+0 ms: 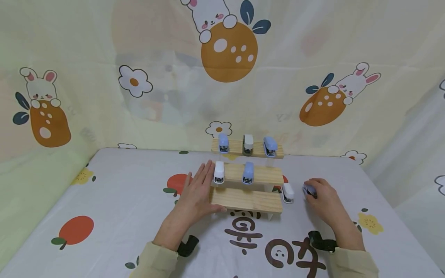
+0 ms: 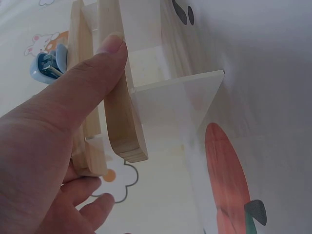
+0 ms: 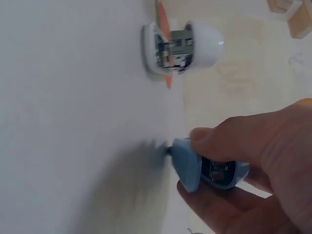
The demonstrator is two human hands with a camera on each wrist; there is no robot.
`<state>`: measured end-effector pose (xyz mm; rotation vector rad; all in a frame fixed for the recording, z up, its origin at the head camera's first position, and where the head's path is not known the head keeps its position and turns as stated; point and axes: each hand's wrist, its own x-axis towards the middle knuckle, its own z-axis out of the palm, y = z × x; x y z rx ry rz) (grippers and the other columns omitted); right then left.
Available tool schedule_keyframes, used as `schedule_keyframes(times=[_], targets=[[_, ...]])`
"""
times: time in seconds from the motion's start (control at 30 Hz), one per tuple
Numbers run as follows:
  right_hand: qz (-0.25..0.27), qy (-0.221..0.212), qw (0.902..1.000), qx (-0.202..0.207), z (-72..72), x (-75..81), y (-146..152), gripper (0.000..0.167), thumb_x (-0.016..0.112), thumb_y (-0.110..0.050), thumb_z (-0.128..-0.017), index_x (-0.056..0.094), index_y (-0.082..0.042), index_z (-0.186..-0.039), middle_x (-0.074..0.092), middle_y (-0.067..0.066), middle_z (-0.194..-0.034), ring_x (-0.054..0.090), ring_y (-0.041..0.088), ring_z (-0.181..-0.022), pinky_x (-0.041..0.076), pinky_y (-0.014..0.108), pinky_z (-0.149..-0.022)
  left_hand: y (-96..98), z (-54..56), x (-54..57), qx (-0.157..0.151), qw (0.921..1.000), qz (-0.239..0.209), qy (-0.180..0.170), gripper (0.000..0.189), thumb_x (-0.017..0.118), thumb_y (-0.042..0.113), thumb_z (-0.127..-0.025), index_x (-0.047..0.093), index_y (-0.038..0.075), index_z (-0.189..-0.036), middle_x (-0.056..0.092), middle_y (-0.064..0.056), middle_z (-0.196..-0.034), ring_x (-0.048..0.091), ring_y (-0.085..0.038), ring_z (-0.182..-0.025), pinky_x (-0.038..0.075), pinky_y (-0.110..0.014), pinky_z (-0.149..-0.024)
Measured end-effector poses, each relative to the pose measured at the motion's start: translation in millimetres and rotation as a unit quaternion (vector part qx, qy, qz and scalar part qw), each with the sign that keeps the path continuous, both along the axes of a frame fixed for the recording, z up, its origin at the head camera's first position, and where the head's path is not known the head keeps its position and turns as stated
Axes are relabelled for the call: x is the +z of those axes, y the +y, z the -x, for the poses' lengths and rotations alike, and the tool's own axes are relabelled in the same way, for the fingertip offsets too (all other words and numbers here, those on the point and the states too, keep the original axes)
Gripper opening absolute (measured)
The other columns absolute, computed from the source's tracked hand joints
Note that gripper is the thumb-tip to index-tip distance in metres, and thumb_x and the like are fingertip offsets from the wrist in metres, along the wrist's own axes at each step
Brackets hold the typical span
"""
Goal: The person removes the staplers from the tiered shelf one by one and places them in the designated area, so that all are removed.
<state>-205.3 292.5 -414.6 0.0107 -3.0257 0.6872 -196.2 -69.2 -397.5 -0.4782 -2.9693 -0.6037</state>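
My left hand (image 1: 196, 195) lies along the left end of a tiered wooden stand (image 1: 247, 200). Its fingers stretch toward the back, and its thumb (image 2: 100, 63) presses on the lowest board. To the right of the stand, my right hand (image 1: 325, 200) pinches a small blue mini stapler (image 3: 187, 163) between thumb and fingers, close to the tablecloth. A white mini stapler (image 1: 287, 193) stands on the cloth between that hand and the stand. On the middle board are a white stapler (image 1: 219, 172) and a blue stapler (image 1: 248, 173).
The top board carries a blue stapler (image 1: 223, 143), a white and grey stapler (image 1: 248, 144) and another blue stapler (image 1: 270, 146). Clear supports (image 2: 180, 97) hold up the boards. A printed cloth covers the table (image 1: 121, 193), and a patterned curtain (image 1: 167, 108) hangs behind it.
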Motion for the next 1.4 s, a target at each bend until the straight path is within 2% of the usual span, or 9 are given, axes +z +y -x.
schedule_keyframes(times=[0.5, 0.77, 0.87, 0.97, 1.1, 1.23, 1.4], targets=[[0.0, -0.03, 0.9995, 0.005, 1.3, -3.9, 1.0, 0.039, 0.059, 0.005, -0.089, 0.057, 0.009, -0.128, 0.038, 0.035, -0.143, 0.037, 0.056, -0.132, 0.039, 0.068, -0.103, 0.7, 0.5, -0.5, -0.001, 1.0, -0.001, 0.005, 0.129, 0.09, 0.051, -0.063, 0.015, 0.011, -0.16, 0.016, -0.004, -0.168, 0.016, -0.026, -0.155, 0.016, -0.057, -0.124], [0.004, -0.029, 0.9996, 0.005, -0.3, -2.3, 0.4, 0.038, 0.06, 0.0, -0.09, 0.058, 0.008, -0.128, 0.036, 0.035, -0.145, 0.035, 0.057, -0.132, 0.038, 0.07, -0.103, 0.7, 0.8, -0.9, -0.001, 1.0, 0.003, 0.006, 0.13, 0.09, 0.052, -0.062, 0.015, 0.01, -0.16, 0.016, -0.004, -0.167, 0.015, -0.025, -0.155, 0.016, -0.057, -0.124], [0.008, -0.015, 0.9999, 0.001, -1.8, 2.6, -2.2, 0.038, 0.063, -0.004, -0.09, 0.058, 0.006, -0.127, 0.035, 0.037, -0.144, 0.035, 0.057, -0.131, 0.038, 0.07, -0.102, 0.7, 0.6, -1.0, -0.002, 1.0, 0.004, 0.009, 0.13, 0.09, 0.052, -0.062, 0.016, 0.01, -0.16, 0.017, -0.005, -0.167, 0.015, -0.025, -0.155, 0.016, -0.057, -0.124], [0.011, 0.018, 0.9998, -0.001, -5.5, 10.0, -7.5, 0.037, 0.063, -0.005, -0.091, 0.059, 0.005, -0.126, 0.035, 0.036, -0.144, 0.036, 0.056, -0.13, 0.038, 0.07, -0.102, 0.8, 0.1, -1.3, -0.003, 0.9999, 0.004, 0.012, 0.129, 0.09, 0.051, -0.062, 0.016, 0.009, -0.159, 0.017, -0.005, -0.167, 0.016, -0.026, -0.155, 0.016, -0.057, -0.124], [0.013, 0.062, 0.9979, 0.012, -11.1, 21.8, -18.2, 0.034, 0.063, -0.005, -0.092, 0.06, 0.002, -0.125, 0.038, 0.033, -0.144, 0.038, 0.053, -0.13, 0.039, 0.07, -0.102, 0.4, -0.6, -1.2, -0.004, 0.9999, 0.002, 0.011, 0.129, 0.09, 0.051, -0.063, 0.016, 0.009, -0.159, 0.017, -0.005, -0.167, 0.016, -0.026, -0.155, 0.016, -0.058, -0.123], [0.022, 0.089, 0.9955, 0.025, -15.9, 31.9, -30.4, 0.032, 0.062, -0.004, -0.092, 0.061, 0.001, -0.124, 0.04, 0.031, -0.144, 0.04, 0.052, -0.13, 0.041, 0.069, -0.101, -0.2, -1.0, -0.7, -0.004, 0.9999, 0.0, 0.011, 0.129, 0.09, 0.052, -0.063, 0.016, 0.009, -0.159, 0.017, -0.005, -0.167, 0.016, -0.027, -0.155, 0.017, -0.058, -0.123], [0.029, 0.146, 0.9875, 0.052, -24.2, 42.5, -45.3, 0.03, 0.063, 0.0, -0.091, 0.063, 0.0, -0.121, 0.046, 0.027, -0.141, 0.045, 0.048, -0.128, 0.045, 0.067, -0.098, -0.4, -0.6, -1.4, -0.005, 0.9999, 0.001, 0.013, 0.129, 0.09, 0.052, -0.063, 0.016, 0.009, -0.159, 0.017, -0.005, -0.167, 0.016, -0.026, -0.155, 0.017, -0.058, -0.123]])
